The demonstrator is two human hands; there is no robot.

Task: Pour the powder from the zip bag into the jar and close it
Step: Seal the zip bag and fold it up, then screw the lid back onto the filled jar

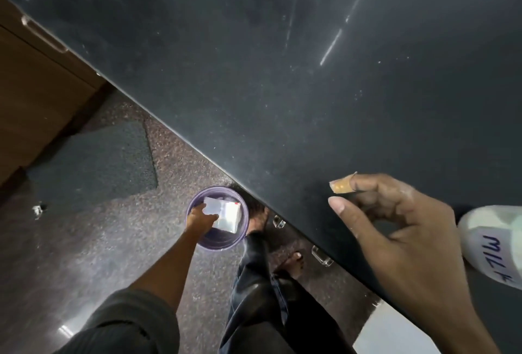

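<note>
Left hand (201,216) pinches the zip bag (226,213) inside the purple bin (195,236) below the counter (282,85), looks like binning it. Right hand (395,229), fingers loosely curled and empty, hovers beside the jar (491,243).

A single head-worn wide-angle view looks steeply down, tilted, across the dark table (310,85) edge to the floor (84,254), both hands close below the lens.
</note>
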